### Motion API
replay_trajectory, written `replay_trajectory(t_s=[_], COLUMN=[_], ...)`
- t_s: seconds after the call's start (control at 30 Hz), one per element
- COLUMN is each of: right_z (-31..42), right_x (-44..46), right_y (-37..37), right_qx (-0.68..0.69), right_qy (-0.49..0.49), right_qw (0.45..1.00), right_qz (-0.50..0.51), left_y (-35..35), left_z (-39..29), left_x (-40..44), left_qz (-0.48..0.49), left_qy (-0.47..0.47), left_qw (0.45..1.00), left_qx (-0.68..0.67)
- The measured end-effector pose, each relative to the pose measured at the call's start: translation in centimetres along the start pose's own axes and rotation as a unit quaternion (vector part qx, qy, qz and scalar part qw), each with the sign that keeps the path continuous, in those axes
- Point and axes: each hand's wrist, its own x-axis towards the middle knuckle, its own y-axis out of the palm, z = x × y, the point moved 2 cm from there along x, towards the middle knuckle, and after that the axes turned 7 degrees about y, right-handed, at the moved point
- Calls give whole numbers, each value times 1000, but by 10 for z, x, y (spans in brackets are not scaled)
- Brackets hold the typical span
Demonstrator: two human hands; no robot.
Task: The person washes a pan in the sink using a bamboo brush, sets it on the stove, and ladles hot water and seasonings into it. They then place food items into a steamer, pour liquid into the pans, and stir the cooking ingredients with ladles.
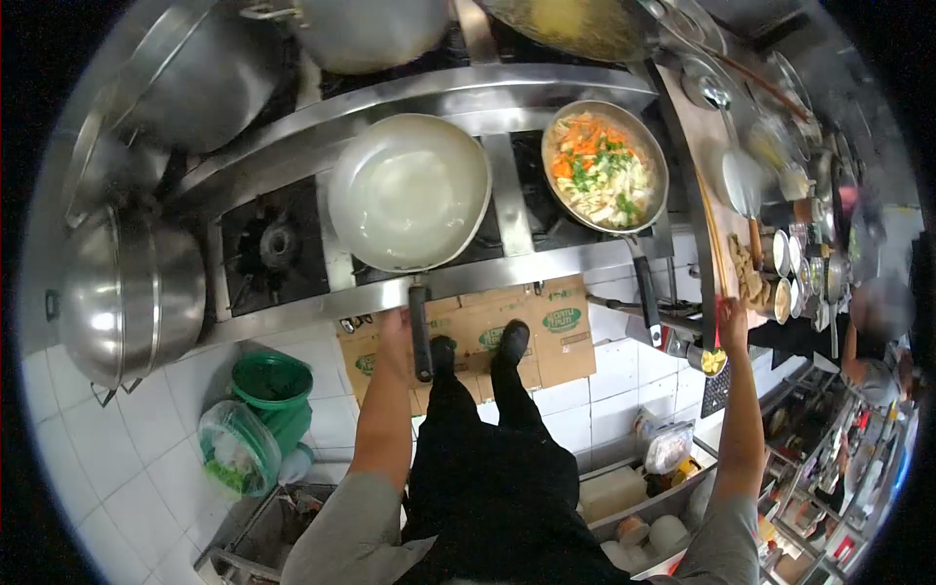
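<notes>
A wide pale frying pan (408, 195) with a glossy film inside sits on the middle burner, its black handle (419, 331) pointing toward me. Beside that handle, my left hand (394, 327) reaches to the stove's front edge; its fingers are hidden there. A second frying pan (606, 168) on the right burner holds chopped orange, green and pale vegetables. Off to the right, my right hand (731, 324) is closed by the side counter, around or against something red (720, 317) that I cannot make out. A small metal container (713, 363) with yellow pieces is just below it.
Big metal pots (132, 292) crowd the left side. A spatula (741, 185) and several small bowls line the right counter (697, 146). Flattened cardboard (565, 341) covers the floor underfoot, with a green bin (271, 380) at left. Another person (873, 370) stands far right.
</notes>
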Motion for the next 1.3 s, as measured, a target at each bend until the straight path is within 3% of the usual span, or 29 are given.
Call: replay_trajectory(t_s=[0.03,0.07,0.1,0.13,0.23,0.3,0.33,0.37,0.4,0.43,0.5,0.53,0.63,0.7,0.73,0.77,0.8,0.83,0.87,0.9,0.93,0.97,1.0,1.03,1.07,1.17,1.23,1.27,1.3], right_z=[2,19,-24,-14,0,-4,-24,11,41,38,43,56,84,70,72,31,117,99,149,225,270,314,351,387,411,487,515,524,532], right_x=[-5,-17,-10,-14,-12,-8,-4,-19,-32,-37,-58,-79,-168,-248,-293,-341,-362,-409,-416,-391,-369,-334,-299,-263,-231,-162,-129,-124,-122], right_y=[9,5,29,19,14,23,37,12,-9,-9,-29,-45,-66,-24,-1,63,53,112,122,81,83,78,82,79,110,136,171,167,161], right_qx=[19,154,173,101,117,203,289,135,122,137,74,60,224,246,373,667,748,507,608,426,493,478,514,487,504,484,327,309,292], right_qy=[-53,4,-40,-47,-18,34,54,40,38,37,37,47,229,112,201,332,435,271,344,265,256,183,170,107,24,60,1,-10,-20], right_qw=[998,988,983,993,991,974,949,982,985,982,986,989,943,939,895,659,489,818,706,842,803,831,799,826,835,833,937,943,949], right_qz=[-4,-8,-37,-39,-69,-91,-110,-126,-114,-123,-143,-128,-93,-213,-138,-105,-107,38,117,200,214,219,262,263,222,263,125,122,121], left_y=[59,57,52,44,-11,3,-30,-50,-69,-69,-76,-95,-172,-188,-189,-186,-165,-142,-118,-105,-99,-94,-87,-82,-78,-69,-58,-53,-46], left_z=[-16,-22,-27,-29,-15,-26,-21,-20,-19,-22,-38,-40,-27,-19,-18,-19,-23,-23,-25,-25,-24,-23,-23,-24,-27,-37,-46,-49,-56], left_x=[-52,-59,-66,-68,-42,-101,-100,-104,-108,-132,-154,-159,-156,-147,-145,-148,-159,-169,-176,-169,-164,-158,-157,-156,-157,-160,-162,-163,-166], left_qz=[-69,-42,-14,18,240,110,258,242,227,50,2,-9,-31,-15,7,28,76,121,163,208,253,293,310,318,315,310,336,350,319], left_qy=[109,82,56,28,-167,-161,-25,-34,-44,-198,-288,-282,-291,-304,-311,-318,-270,-218,-164,-131,-104,-72,-41,-12,17,66,38,23,7], left_qw=[992,996,998,998,953,950,863,841,816,872,785,757,699,712,735,756,737,717,695,643,584,521,476,441,425,418,418,417,456], left_qx=[-9,12,32,54,75,245,434,483,530,446,548,589,652,633,603,572,614,651,681,725,764,799,822,839,848,851,843,839,831])
